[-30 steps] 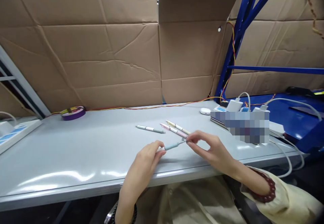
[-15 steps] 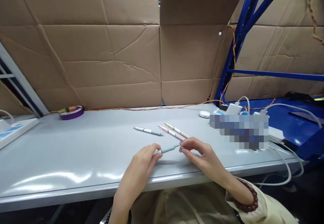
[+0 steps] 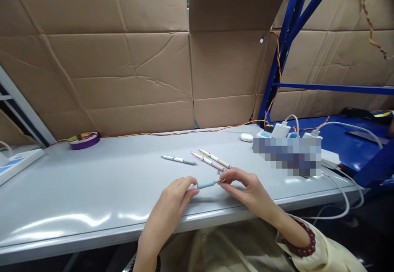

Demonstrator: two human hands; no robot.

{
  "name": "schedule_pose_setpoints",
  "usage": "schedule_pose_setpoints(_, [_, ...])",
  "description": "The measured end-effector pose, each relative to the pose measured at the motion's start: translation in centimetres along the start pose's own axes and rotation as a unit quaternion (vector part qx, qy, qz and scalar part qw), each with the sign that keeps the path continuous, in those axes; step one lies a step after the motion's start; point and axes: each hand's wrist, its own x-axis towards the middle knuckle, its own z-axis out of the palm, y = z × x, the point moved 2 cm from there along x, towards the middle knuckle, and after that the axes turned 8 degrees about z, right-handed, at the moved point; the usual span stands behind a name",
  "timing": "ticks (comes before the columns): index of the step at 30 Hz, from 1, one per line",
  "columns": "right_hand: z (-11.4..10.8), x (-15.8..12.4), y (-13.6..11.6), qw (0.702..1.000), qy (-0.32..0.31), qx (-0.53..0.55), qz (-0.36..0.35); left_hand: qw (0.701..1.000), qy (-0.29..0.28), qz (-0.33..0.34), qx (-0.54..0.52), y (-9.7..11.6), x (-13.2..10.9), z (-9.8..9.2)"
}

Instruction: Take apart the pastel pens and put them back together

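My left hand (image 3: 177, 196) pinches the rear part of a light blue pen (image 3: 205, 185) just above the table's front edge, and its fingers hide that end. From the pen's front a thin point sticks out to the right. There my right hand (image 3: 243, 186) closes thumb and fingers on a small silver pen tip (image 3: 221, 181), partly covered by the fingertips. Behind the hands lie a grey-green and white pen (image 3: 179, 160), a pink and white pen (image 3: 208, 162) and a cream and white pen (image 3: 214, 157).
A purple-edged roll of tape (image 3: 83, 140) lies at the back left of the grey table (image 3: 92, 181). A white power strip (image 3: 18, 163) is at far left. A white case (image 3: 246, 137), chargers (image 3: 280, 130) and cables stand at right, beside a blurred patch. Cardboard (image 3: 138, 67) walls the back.
The silver tip in my right hand has come closer to the front of the light blue pen. The view has shifted slightly; the three other pens lie as before.
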Motion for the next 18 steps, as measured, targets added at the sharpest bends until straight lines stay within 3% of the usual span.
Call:
schedule_pose_setpoints(5, [0.43,-0.12,-0.02,0.997,0.027,-0.058,-0.038,1.0,0.0,0.016,0.002,-0.22,0.08,0.11])
schedule_pose_setpoints(11, [0.72,-0.44,0.02,0.971,0.071,-0.141,-0.18,1.0,0.002,0.026,0.0,-0.44,0.05,0.11])
schedule_pose_setpoints(18, [0.62,-0.38,-0.17,0.965,0.067,-0.137,-0.212,0.999,0.008,0.03,-0.015,-0.4,0.06,0.03])
